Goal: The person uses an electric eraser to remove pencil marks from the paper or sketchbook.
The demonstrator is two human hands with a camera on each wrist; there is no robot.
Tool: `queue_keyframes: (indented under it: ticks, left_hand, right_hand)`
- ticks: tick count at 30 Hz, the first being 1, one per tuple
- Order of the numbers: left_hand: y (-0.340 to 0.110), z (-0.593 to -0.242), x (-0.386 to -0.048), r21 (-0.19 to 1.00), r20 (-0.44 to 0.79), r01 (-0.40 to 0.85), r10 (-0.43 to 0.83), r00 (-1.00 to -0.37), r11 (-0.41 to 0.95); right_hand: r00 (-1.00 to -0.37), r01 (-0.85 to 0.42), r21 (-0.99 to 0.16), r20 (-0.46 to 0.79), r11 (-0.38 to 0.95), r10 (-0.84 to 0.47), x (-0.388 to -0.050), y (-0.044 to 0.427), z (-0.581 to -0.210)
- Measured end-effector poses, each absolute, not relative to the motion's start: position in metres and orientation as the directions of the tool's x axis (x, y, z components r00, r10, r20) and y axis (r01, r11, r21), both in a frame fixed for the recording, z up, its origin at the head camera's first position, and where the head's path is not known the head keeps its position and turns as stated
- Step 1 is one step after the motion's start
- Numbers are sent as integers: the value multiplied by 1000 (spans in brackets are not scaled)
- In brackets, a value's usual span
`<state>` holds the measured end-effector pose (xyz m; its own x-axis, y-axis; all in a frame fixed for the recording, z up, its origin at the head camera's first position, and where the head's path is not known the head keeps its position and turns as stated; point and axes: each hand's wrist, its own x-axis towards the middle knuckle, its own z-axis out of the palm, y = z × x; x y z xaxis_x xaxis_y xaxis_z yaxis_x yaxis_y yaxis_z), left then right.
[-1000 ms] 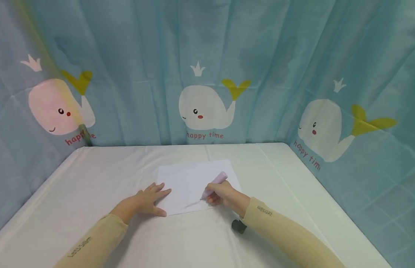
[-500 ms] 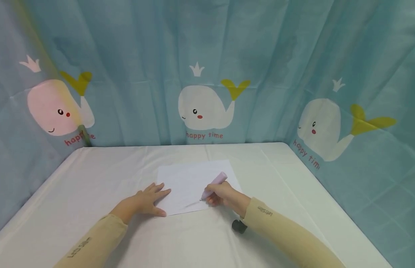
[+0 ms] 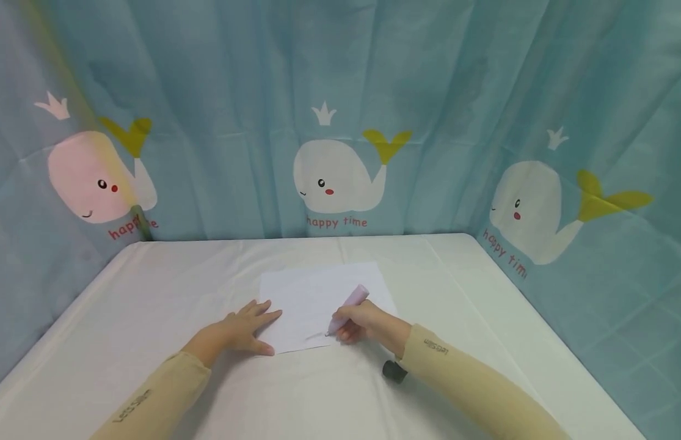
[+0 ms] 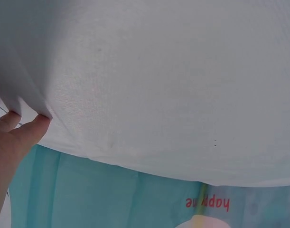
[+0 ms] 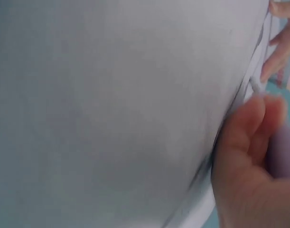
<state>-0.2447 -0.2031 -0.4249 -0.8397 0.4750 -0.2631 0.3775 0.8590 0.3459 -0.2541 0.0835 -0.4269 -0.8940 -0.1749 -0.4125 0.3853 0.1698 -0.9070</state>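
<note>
A white sheet of paper (image 3: 307, 293) lies on the white-covered table. My left hand (image 3: 242, 329) rests with spread fingers on its left edge; two of its fingertips (image 4: 42, 118) show in the left wrist view. My right hand (image 3: 364, 321) grips a light purple pen (image 3: 355, 296), tilted, with its tip at the paper near the front edge. Close to the tip is a faint short grey line or shadow; I cannot tell which. In the right wrist view my right hand (image 5: 249, 147) holds the blurred purple pen (image 5: 281, 152).
A small dark cylindrical object (image 3: 394, 371) lies on the table (image 3: 181, 275), beside my right sleeve (image 3: 461, 379). Behind the table and along its sides hangs a blue curtain (image 3: 236, 122) with printed whales.
My right hand and the pen have shifted slightly toward the front and left, and the pen's tip sits a little lower on the sheet. My left hand stays in place on the paper.
</note>
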Motion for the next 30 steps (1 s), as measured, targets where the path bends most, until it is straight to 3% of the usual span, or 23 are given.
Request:
queue_keyframes:
  ticks: [20,30]
  left_hand:
    - [-202,-425,-240,364,-268,358,465,-844,860]
    - [-203,-422,-243,366,-267,376,483,-834,851]
  right_hand:
    - [-891,413,-901,-430,129,-149,-254,88,-427]
    - [-901,382,-908,-407,170,-151,-254,91,-423]
